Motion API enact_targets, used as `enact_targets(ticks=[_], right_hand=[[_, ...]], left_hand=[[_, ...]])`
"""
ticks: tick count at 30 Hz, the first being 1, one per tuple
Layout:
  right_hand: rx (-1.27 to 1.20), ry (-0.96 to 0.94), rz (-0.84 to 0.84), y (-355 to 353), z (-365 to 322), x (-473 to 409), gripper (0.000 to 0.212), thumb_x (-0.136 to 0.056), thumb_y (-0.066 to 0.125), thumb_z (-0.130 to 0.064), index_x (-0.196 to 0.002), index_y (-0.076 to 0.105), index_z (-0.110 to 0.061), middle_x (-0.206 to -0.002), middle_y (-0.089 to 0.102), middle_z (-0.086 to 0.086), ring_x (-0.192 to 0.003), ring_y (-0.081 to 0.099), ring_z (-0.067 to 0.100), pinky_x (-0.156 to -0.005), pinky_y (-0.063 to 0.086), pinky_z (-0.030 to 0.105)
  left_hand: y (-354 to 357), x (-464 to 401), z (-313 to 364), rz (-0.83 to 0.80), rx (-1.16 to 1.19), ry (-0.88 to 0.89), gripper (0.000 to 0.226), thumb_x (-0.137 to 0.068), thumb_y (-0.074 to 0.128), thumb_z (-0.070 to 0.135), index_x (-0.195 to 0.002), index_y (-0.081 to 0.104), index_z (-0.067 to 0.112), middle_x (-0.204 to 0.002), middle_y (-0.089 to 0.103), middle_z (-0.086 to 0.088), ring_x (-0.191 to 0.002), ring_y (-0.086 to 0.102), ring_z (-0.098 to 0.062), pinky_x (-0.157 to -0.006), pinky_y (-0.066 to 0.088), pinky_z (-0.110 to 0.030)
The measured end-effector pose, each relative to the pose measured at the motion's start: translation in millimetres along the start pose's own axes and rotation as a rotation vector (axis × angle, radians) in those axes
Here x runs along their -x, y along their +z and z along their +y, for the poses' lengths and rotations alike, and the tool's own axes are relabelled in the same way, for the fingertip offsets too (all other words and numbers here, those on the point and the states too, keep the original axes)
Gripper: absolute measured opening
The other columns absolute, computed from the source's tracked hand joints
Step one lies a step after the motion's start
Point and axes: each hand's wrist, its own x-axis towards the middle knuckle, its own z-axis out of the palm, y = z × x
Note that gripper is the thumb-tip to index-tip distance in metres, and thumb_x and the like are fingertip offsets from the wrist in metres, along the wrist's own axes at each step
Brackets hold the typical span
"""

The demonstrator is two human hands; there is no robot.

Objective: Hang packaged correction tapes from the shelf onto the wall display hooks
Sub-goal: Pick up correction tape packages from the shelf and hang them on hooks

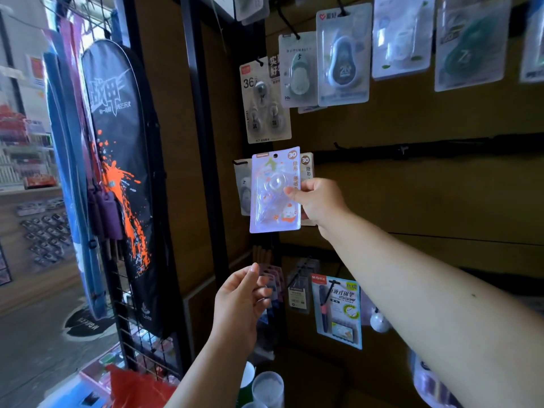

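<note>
**Inspector:** Starting at your left: your left hand (240, 301) is raised below the work, fingers loosely spread, holding nothing. It touches no package.

**Operator:** And the package itself?

**Inspector:** The lilac correction tape package (275, 189) is held upright in front of the wall display, its round hang hole at the top showing empty, so it is not yet on a hook. Just behind it hangs a matching package (307, 166) marked 30, and a grey carded item (243, 187) sits to its left on a hook of its own.

**Operator:** My right hand?

**Inspector:** Your right hand (316, 201) pinches the package's right edge, thumb on the front, fingers behind. The grip looks secure.

**Operator:** Which step do you put me at?

**Inspector:** Lining up for the hang, by my judgement. The hook tip (237, 162) that I can make out lies left of the hole; whether the matching package's hook is the target I cannot tell, as it is hidden. You will need to bring the hole level with the chosen tip, square the card to the wall, then push it on. Your free hand could steady the lower edge.
</note>
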Motion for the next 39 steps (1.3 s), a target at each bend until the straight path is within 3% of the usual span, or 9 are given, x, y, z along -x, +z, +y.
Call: enact_targets(ticks=[5,10,18,22,26,31,34,36,39], right_hand=[[0.015,-0.01,0.008,6.9,5.4,1.2,0.013,-0.087,0.069,-0.014,-0.079,0.063,-0.005,-0.08,0.068,0.003,-0.069,0.067,0.018,-0.049,0.05,0.024],[0.018,-0.025,0.078,11.2,6.1,1.7,0.025,-0.087,0.069,-0.016,-0.092,0.064,0.008,-0.091,0.072,0.013,-0.079,0.071,0.028,-0.066,0.061,0.044],[0.108,-0.039,0.156,14.0,14.8,-0.1,0.03,-0.084,0.071,-0.02,-0.085,0.065,0.008,-0.089,0.073,0.016,-0.082,0.071,0.034,-0.072,0.058,0.053],[0.203,-0.029,0.169,14.1,13.6,-10.7,0.03,-0.085,0.07,-0.022,-0.062,0.056,-0.009,-0.09,0.072,0.012,-0.082,0.07,0.031,-0.074,0.059,0.047],[0.311,-0.023,0.208,11.2,14.7,-24.6,0.026,-0.085,0.069,-0.024,-0.068,0.057,-0.008,-0.092,0.072,0.014,-0.085,0.07,0.032,-0.075,0.057,0.044],[0.359,0.038,0.217,4.6,21.2,-34.4,0.037,-0.085,0.07,-0.026,-0.06,0.046,-0.012,-0.088,0.069,0.016,-0.084,0.069,0.032,-0.068,0.054,0.038],[0.341,0.053,0.21,-1.0,26.8,-29.9,0.03,-0.085,0.071,-0.026,-0.083,0.063,0.003,-0.094,0.069,0.023,-0.08,0.067,0.034,-0.08,0.057,0.049],[0.335,0.084,0.208,-4.6,34.3,-23.2,0.038,-0.086,0.069,-0.026,-0.099,0.064,0.01,-0.102,0.068,0.027,-0.072,0.062,0.03,-0.084,0.054,0.055],[0.387,0.114,0.144,-9.8,47.6,-7.2,0.029,-0.084,0.07,-0.033,-0.074,0.062,-0.007,-0.086,0.071,0.023,-0.066,0.058,0.028,-0.073,0.056,0.047]], left_hand=[[-1.5,0.4,-1.7,0.025,0.003,-0.014,0.013,-0.096,0.058,0.018,-0.086,0.061,0.011,-0.06,0.06,0.0,-0.046,0.055,-0.006,-0.043,0.048,-0.015],[-4.8,-0.3,-3.7,0.039,0.005,-0.017,0.013,-0.096,0.059,0.017,-0.084,0.062,0.011,-0.06,0.059,-0.001,-0.047,0.054,-0.007,-0.043,0.048,-0.016],[-9.4,-4.4,-7.9,0.056,-0.006,-0.021,0.012,-0.095,0.059,0.015,-0.085,0.062,0.01,-0.058,0.06,-0.001,-0.047,0.051,-0.008,-0.044,0.045,-0.017],[-12.7,-9.1,-10.8,0.071,-0.132,0.021,0.009,-0.095,0.061,0.015,-0.09,0.063,0.008,-0.06,0.063,-0.001,-0.048,0.052,-0.009,-0.048,0.045,-0.02],[-15.2,-15.6,-11.0,0.083,-0.206,0.039,0.009,-0.095,0.061,0.015,-0.092,0.064,0.007,-0.064,0.064,-0.005,-0.048,0.054,-0.01,-0.044,0.046,-0.019],[-18.6,-21.1,-14.7,0.1,-0.247,0.045,0.01,-0.094,0.062,0.016,-0.091,0.066,0.008,-0.067,0.065,-0.006,-0.051,0.055,-0.011,-0.045,0.046,-0.022],[-19.5,-21.0,-15.0,0.104,-0.259,0.039,0.01,-0.094,0.062,0.017,-0.092,0.066,0.008,-0.068,0.066,-0.007,-0.051,0.056,-0.011,-0.046,0.047,-0.022],[-19.5,-19.9,-15.0,0.101,-0.264,0.032,0.011,-0.094,0.063,0.018,-0.094,0.066,0.008,-0.069,0.066,-0.007,-0.051,0.056,-0.011,-0.047,0.047,-0.023],[-18.7,-17.7,-17.1,0.112,-0.305,0.029,0.011,-0.094,0.063,0.02,-0.094,0.067,0.009,-0.071,0.067,-0.006,-0.053,0.057,-0.01,-0.05,0.048,-0.023]])
